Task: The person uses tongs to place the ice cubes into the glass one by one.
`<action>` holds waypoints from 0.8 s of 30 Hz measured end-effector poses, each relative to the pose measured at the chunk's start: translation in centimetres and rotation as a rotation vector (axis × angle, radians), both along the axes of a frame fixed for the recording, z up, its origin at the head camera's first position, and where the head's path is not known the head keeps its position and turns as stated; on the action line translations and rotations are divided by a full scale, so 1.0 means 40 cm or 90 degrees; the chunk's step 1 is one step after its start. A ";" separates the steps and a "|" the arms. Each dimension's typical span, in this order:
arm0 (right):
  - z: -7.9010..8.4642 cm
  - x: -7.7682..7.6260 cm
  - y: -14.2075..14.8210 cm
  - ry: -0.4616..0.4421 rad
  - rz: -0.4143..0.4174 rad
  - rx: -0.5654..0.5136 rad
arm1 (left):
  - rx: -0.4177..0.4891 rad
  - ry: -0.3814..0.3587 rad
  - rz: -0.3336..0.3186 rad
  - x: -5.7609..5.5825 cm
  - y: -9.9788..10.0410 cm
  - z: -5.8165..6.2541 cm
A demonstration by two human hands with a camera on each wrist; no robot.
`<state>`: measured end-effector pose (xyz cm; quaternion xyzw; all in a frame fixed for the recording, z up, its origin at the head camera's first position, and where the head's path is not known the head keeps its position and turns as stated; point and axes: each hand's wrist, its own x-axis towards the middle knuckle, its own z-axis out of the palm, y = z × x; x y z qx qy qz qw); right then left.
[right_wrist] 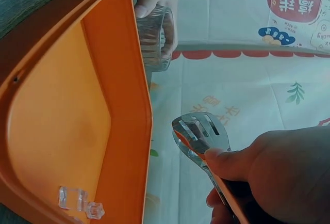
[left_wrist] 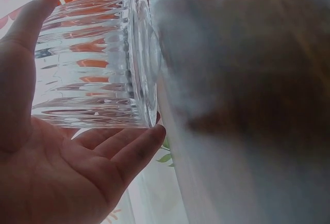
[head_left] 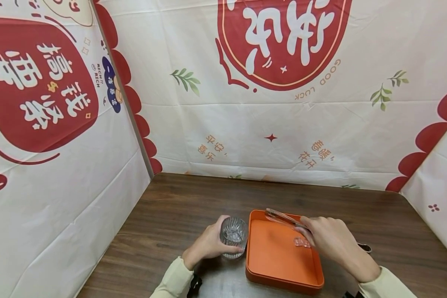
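My left hand [head_left: 208, 241] grips a clear ribbed glass [head_left: 233, 236], thumb on one side and fingers on the other. The glass stands beside the left wall of an orange square tray [head_left: 279, 252]. In my right hand [head_left: 331, 240] is a pair of metal tongs [head_left: 284, 218], pinched over the far part of the tray. Their slotted heads [right_wrist: 201, 132] lie close together in the right wrist view; whether anything is between them I cannot tell. Several clear ice cubes [right_wrist: 77, 199] lie on the tray floor below my right hand.
The tray rests on a dark wood-grain table [head_left: 179, 198]. White printed cloth walls [head_left: 216, 124] rise behind the table and at both sides. The tongs' rear end [head_left: 365, 247] sticks out past my right wrist.
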<state>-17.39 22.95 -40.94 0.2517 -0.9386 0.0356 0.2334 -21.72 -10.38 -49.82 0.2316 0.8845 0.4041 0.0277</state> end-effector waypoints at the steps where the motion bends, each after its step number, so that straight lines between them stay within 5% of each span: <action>1: 0.002 0.000 -0.001 0.001 0.001 -0.001 | 0.000 -0.002 0.002 0.001 0.000 0.000; 24: 0.051 0.003 -0.064 0.044 0.044 -0.022 | 0.003 -0.003 0.003 -0.001 0.000 -0.005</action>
